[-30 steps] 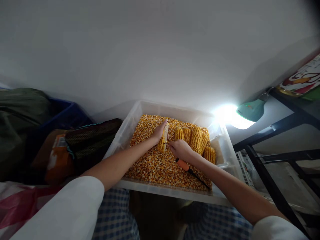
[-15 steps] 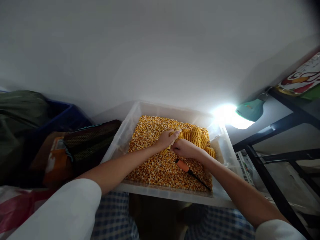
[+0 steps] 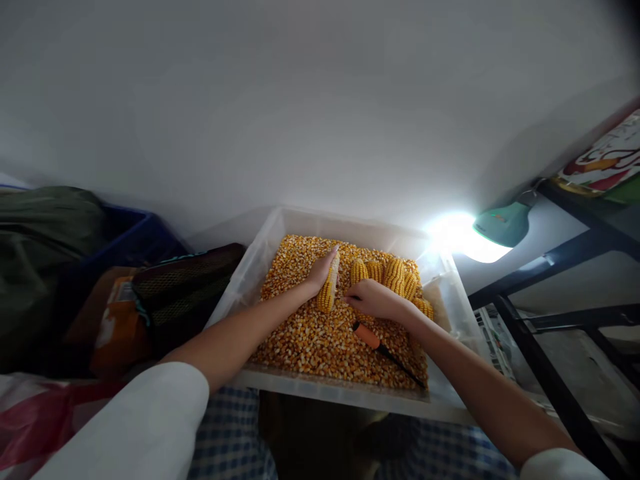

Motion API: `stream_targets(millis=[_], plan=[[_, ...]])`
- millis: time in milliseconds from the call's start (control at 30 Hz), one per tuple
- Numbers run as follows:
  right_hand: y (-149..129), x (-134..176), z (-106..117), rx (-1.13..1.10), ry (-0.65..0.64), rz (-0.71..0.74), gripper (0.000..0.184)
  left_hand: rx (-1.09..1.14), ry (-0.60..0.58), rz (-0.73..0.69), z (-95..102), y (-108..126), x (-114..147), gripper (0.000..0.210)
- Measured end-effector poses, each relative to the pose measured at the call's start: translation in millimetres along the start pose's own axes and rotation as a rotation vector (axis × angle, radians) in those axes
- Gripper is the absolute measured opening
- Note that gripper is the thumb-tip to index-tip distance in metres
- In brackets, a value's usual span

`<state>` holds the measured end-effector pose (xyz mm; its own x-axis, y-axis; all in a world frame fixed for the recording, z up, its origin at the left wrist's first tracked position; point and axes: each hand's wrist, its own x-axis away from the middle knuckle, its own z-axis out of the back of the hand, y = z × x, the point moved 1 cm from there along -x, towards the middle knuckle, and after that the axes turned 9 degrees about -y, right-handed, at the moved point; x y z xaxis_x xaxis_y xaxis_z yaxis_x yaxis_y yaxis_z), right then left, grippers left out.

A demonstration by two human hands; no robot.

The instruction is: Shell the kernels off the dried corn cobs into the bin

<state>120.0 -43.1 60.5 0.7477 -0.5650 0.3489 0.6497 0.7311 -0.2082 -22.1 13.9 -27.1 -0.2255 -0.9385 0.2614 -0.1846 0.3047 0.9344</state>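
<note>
My left hand (image 3: 319, 272) is closed round an ear of corn (image 3: 327, 293), which stands steeply tilted; a pale strip without kernels runs along its right side. Just right of it, my right hand (image 3: 367, 298) is curled with its fingertips together, apart from that ear. Whatever those fingertips hold, if anything, is too small to make out. Several full yellow ears of corn (image 3: 394, 275) lie behind and beside the right hand. Loose corn kernels (image 3: 305, 343) fill the bottom of a clear plastic bin (image 3: 345, 392). A screwdriver-like tool with an orange handle (image 3: 367, 335) and dark shaft lies on the kernels.
A lit lamp with a green housing (image 3: 503, 225) hangs from a black metal rack (image 3: 535, 360) on the right. Left of the bin are a black mesh bag (image 3: 185, 287), an orange packet (image 3: 115, 320) and a blue crate (image 3: 143, 230). A pale wall (image 3: 300, 113) rises behind.
My left hand has drawn the ear left, away from my right hand, and turned it more upright, so its bare strip now shows. My right hand has stayed nearly in place.
</note>
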Motion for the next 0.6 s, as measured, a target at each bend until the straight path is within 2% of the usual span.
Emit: stream_targets(millis=[600], plan=[[-10.5, -3.7, -10.4, 0.057, 0.025, -0.098, 0.035, 0.059, -0.019, 0.005, 0.4, 0.7, -2.2, 0.052]])
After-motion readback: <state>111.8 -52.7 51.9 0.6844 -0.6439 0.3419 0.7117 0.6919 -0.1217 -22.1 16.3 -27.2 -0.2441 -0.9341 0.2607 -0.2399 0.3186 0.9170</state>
